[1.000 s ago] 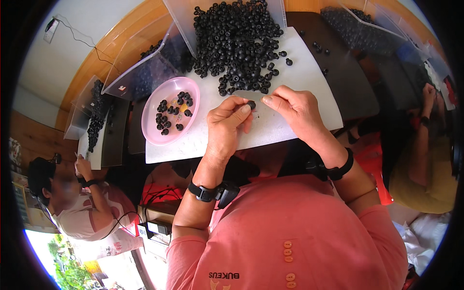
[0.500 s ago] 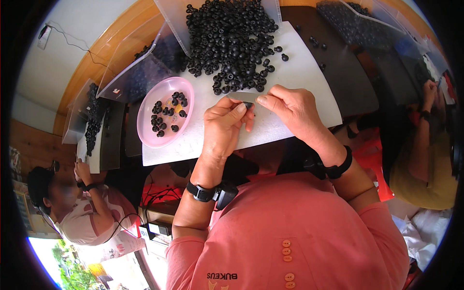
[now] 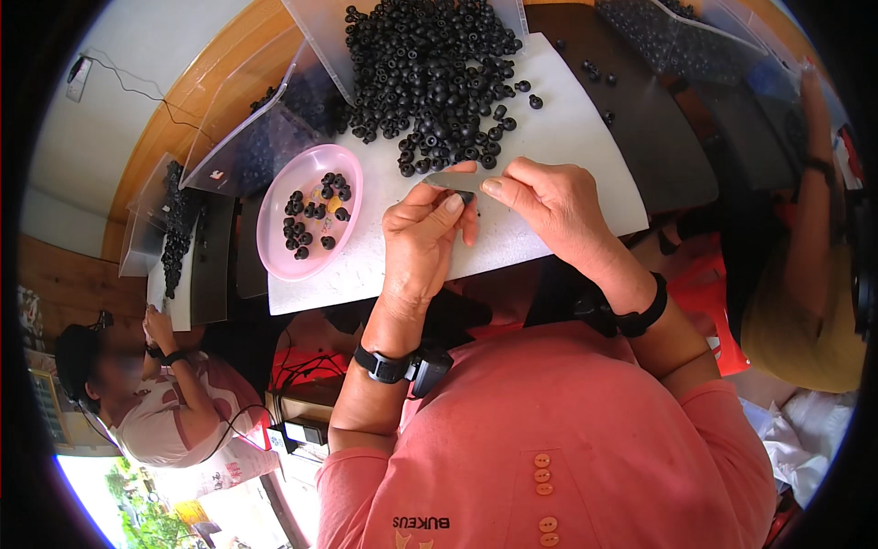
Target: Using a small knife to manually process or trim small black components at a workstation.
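Between the thumb and fingers of my left hand I pinch a small black rounded part, mostly covered by the fingertips. My right hand is closed on a short grey knife blade, which points left and lies against or just above the black part; its handle is hidden in the fist. Both hands are above the near half of a white board. Just beyond them spreads a big heap of black ring-like parts. To the left lies a pink oval tray holding several such parts.
The heap spills from a clear plastic bin. Another clear bin with black parts stands behind the tray. A person works at far left; another person's arm is at far right, near a further bin.
My hands have hardly moved; the blade remains at the black part. The person at right has raised an arm toward the bin there. The view has shifted slightly.
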`<act>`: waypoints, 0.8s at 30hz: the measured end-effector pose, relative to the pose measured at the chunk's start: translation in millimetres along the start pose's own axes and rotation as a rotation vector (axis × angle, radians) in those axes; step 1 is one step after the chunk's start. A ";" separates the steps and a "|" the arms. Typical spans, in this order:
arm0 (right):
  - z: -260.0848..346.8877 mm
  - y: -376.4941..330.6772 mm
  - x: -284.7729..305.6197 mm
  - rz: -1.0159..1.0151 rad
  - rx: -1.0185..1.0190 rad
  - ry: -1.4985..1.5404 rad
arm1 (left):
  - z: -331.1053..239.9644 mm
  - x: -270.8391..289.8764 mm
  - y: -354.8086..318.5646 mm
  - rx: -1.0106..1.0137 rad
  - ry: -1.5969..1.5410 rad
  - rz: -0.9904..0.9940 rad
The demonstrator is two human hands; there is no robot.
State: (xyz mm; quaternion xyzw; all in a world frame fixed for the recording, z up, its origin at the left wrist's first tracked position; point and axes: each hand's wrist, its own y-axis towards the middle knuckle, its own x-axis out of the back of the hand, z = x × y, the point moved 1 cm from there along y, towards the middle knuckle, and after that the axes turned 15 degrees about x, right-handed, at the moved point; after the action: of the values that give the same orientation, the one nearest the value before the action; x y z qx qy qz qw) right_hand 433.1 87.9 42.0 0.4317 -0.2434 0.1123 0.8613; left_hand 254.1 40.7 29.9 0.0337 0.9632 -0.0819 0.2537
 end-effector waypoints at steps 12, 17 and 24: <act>1.1 -1.0 0.3 0.014 0.062 -0.036 | 4.4 1.4 -0.1 -0.027 0.013 -0.044; 0.8 -3.7 -1.5 -0.009 0.155 -0.061 | 6.3 3.1 1.9 -0.073 0.027 -0.004; -4.9 -4.9 -0.1 -0.077 -0.093 0.229 | 7.8 -5.0 -0.7 -0.075 -0.006 -0.010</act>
State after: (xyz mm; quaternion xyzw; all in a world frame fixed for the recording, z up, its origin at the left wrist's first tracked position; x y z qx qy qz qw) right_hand 436.6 88.8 36.1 0.3845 -0.1318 0.1162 0.9063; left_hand 262.1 38.6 25.8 0.0189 0.9650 -0.0471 0.2574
